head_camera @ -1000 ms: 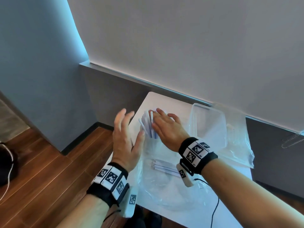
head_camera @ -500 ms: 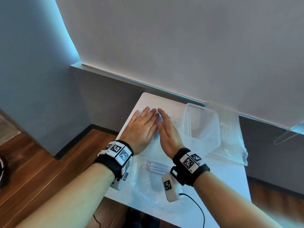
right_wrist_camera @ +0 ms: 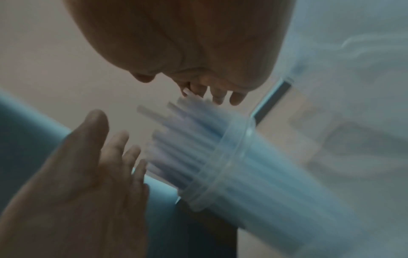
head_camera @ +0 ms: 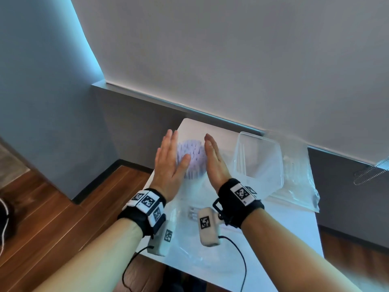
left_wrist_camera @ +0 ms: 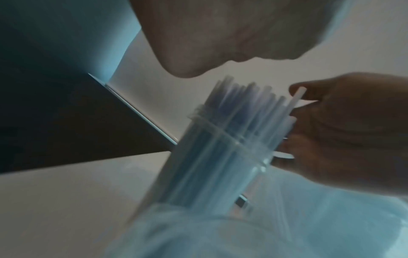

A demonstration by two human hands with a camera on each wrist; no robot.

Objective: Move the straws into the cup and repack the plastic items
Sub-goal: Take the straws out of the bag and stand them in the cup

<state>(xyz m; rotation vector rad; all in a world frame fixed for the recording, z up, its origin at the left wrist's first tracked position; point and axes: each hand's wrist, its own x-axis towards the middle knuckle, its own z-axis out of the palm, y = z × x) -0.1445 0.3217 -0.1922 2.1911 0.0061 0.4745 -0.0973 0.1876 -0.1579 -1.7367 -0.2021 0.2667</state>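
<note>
Both hands have parted from over the straws; left hand at nine o'clock, right hand at three, fingers straight, holding nothing. Straws look light and slippery: grip the cup wall.

head view bright, daylit from the left, edges bowed; wrist views dim, seemingly motion-blurred.

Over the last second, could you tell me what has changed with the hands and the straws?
Both hands closed flat over the straws, then drew apart: the left hand and right hand now flank the bundle, open, holding nothing. The straws stand in the cup. A few straws still lie on the table; the container has not moved.
</note>
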